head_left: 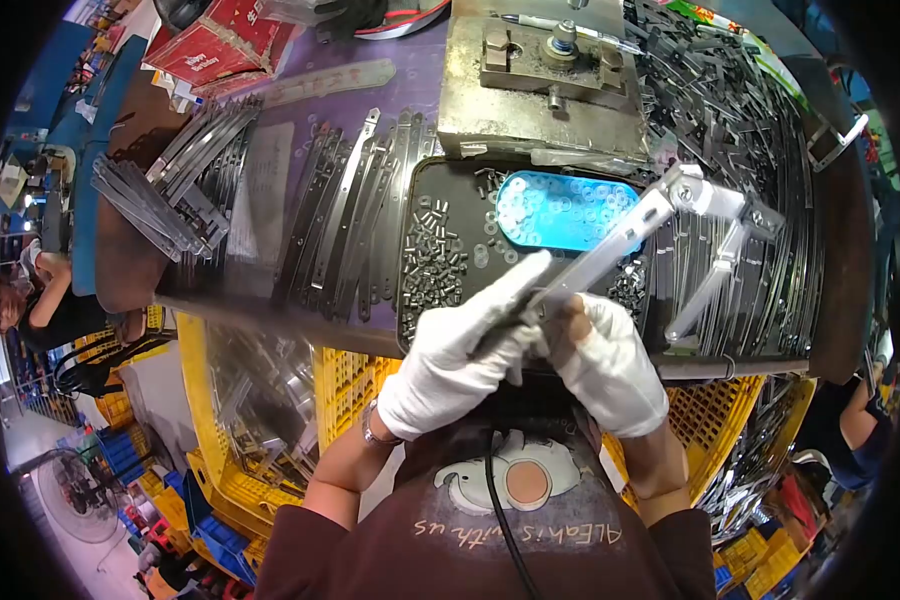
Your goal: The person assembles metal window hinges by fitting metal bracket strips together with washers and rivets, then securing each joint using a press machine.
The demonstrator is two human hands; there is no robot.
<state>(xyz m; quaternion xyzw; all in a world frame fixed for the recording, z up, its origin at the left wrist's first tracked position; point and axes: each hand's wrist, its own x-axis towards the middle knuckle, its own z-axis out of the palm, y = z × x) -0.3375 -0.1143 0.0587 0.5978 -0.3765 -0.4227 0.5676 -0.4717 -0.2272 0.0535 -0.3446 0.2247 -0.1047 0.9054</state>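
My left hand (462, 345), in a white glove, is closed around the lower end of a jointed metal linkage (610, 240). The linkage slants up to the right over the tray, and a second arm folds down from its top joint. My right hand (610, 370), gloved with bare fingertips, is pinched at the same end of the linkage; the fingertips partly hide what lies between them. Beyond my hands sits a dark tray (448, 180) with small metal rivets (435, 260) and a blue dish (555, 225) of clear washers.
A metal block fixture (540, 110) stands behind the tray. Flat metal strips (345, 215) lie left, and more strips (730, 120) are piled right. Yellow crates (220, 420) stand below the table edge. People (45, 300) are at the far left and far right.
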